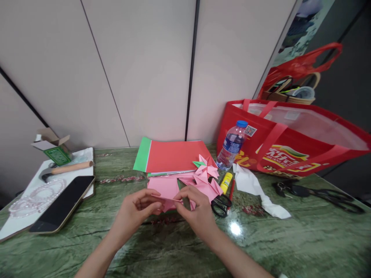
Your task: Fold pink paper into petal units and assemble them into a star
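Note:
My left hand (136, 210) and my right hand (196, 210) meet over the green marble table (290, 247), both pinching a folded pink paper piece (168, 198) held edge-on between the fingertips. Just behind it lies a flat pink sheet (162, 186). Folded pink origami shapes (207, 173) with a small green part sit to the right of the sheet. A stack of red and green paper (174, 155) lies farther back.
A water bottle (232, 146) stands by a red shopping bag (292, 139). A yellow glue stick (226, 182), black-handled scissors (220, 204), white crumpled paper (255, 187) and larger scissors (319, 193) lie right. A phone (62, 204), bead bracelets (37, 195), hammer (66, 169) and small box (53, 148) lie left.

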